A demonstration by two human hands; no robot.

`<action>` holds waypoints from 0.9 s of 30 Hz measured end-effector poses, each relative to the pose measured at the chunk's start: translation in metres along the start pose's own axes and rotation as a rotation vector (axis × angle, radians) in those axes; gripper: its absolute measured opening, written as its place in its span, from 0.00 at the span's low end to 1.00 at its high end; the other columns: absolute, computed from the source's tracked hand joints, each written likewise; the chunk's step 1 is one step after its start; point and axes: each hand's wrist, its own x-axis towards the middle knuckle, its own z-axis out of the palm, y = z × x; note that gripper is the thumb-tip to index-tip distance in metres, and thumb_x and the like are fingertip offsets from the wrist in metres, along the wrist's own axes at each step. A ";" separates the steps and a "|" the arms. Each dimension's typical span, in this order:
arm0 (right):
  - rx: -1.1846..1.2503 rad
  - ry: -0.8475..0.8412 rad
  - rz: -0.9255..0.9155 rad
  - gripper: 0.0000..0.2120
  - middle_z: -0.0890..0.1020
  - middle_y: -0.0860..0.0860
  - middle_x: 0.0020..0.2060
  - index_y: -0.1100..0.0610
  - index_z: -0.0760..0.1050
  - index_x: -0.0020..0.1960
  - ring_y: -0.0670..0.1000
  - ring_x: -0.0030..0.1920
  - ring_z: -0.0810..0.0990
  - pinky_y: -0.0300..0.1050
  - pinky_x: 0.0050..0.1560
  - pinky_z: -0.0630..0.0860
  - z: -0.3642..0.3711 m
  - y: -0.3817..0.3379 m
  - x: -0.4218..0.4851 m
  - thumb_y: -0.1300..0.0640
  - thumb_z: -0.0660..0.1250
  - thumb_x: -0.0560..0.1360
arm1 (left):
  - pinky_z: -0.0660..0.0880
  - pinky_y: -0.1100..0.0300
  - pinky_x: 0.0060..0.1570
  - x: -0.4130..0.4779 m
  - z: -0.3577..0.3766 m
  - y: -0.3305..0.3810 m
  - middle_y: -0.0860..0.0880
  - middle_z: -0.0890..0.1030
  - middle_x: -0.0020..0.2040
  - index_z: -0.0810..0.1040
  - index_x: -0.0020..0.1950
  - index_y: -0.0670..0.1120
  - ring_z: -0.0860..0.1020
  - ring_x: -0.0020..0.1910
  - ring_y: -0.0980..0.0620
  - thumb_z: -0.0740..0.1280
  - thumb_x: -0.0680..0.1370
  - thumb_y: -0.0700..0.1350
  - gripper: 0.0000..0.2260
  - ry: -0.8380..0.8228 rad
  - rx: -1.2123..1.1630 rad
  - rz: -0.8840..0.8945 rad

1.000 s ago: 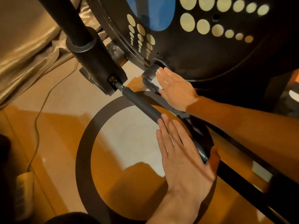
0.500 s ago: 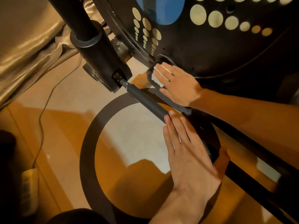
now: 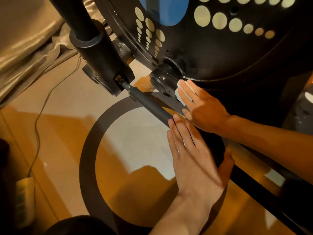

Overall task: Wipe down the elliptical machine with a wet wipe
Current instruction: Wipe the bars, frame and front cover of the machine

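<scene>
Fabric [image 3: 25, 48] with a gold sheen lies bunched at the far left, and a thin cable [image 3: 36, 126] trails down the floor [image 3: 59, 150] beside it. Right of that stands the elliptical machine's black post [image 3: 100, 60], seated in a thick collar. A grey rod [image 3: 149, 106] runs from its base down to the right, above a dark ring [image 3: 86, 158] marked on the floor. The left hand [image 3: 194, 160] lies flat along the lower end of that rod, fingers straight and together, thumb spread to the far side (its grip is wide and clasps nothing). Just above, a round crank hub [image 3: 160, 78] sits at the lower edge of the black housing [image 3: 237, 56], which carries cream dots and a blue patch. The wet wipe [image 3: 179, 85], white and folded, is against the hub's right side. The right hand [image 3: 203, 109] presses it there with straight fingers, so its grip is wide too.
</scene>
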 end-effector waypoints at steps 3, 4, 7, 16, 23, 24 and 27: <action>-0.046 0.103 -0.019 0.29 0.68 0.68 0.75 0.69 0.65 0.76 0.69 0.76 0.65 0.63 0.76 0.65 -0.010 0.000 -0.007 0.49 0.55 0.84 | 0.47 0.38 0.80 -0.002 0.003 0.009 0.33 0.37 0.83 0.40 0.83 0.36 0.37 0.83 0.34 0.48 0.78 0.72 0.50 0.066 0.000 0.040; -0.036 0.124 -0.007 0.29 0.72 0.66 0.73 0.68 0.70 0.74 0.68 0.74 0.69 0.61 0.73 0.67 -0.012 0.002 -0.009 0.49 0.63 0.81 | 0.48 0.38 0.80 0.000 0.007 0.009 0.33 0.39 0.83 0.42 0.84 0.36 0.39 0.83 0.34 0.49 0.77 0.72 0.49 0.092 -0.015 0.043; 0.101 0.223 0.005 0.29 0.72 0.64 0.73 0.67 0.71 0.74 0.64 0.74 0.71 0.60 0.72 0.69 -0.012 0.003 -0.015 0.50 0.67 0.80 | 0.51 0.37 0.80 -0.001 0.006 0.007 0.33 0.40 0.83 0.45 0.83 0.35 0.40 0.83 0.34 0.51 0.78 0.71 0.49 0.069 -0.028 0.036; 0.024 0.049 -0.064 0.33 0.52 0.57 0.83 0.59 0.53 0.83 0.60 0.83 0.50 0.56 0.82 0.52 -0.026 -0.005 0.077 0.40 0.42 0.85 | 0.47 0.35 0.80 -0.001 0.007 0.004 0.32 0.33 0.81 0.41 0.83 0.34 0.34 0.81 0.33 0.49 0.78 0.71 0.49 0.020 0.092 0.065; -0.024 0.061 -0.074 0.29 0.54 0.58 0.83 0.60 0.56 0.82 0.60 0.82 0.52 0.57 0.81 0.53 -0.029 -0.010 0.090 0.46 0.50 0.86 | 0.46 0.37 0.80 -0.002 0.013 0.004 0.34 0.38 0.83 0.43 0.83 0.35 0.36 0.83 0.35 0.48 0.79 0.71 0.48 0.067 0.026 0.056; -0.058 0.043 -0.102 0.27 0.53 0.59 0.83 0.59 0.56 0.82 0.61 0.82 0.51 0.57 0.81 0.52 -0.030 -0.007 0.079 0.49 0.51 0.86 | 0.45 0.38 0.80 -0.002 0.014 0.003 0.34 0.37 0.83 0.43 0.83 0.35 0.36 0.83 0.36 0.48 0.79 0.72 0.48 0.068 0.021 0.059; -0.098 -0.065 -0.180 0.26 0.49 0.62 0.82 0.62 0.53 0.80 0.64 0.82 0.45 0.61 0.81 0.48 -0.021 0.001 0.039 0.57 0.52 0.83 | 0.44 0.41 0.80 0.000 0.014 0.002 0.36 0.37 0.83 0.44 0.84 0.37 0.36 0.83 0.38 0.47 0.79 0.73 0.48 0.090 0.002 0.045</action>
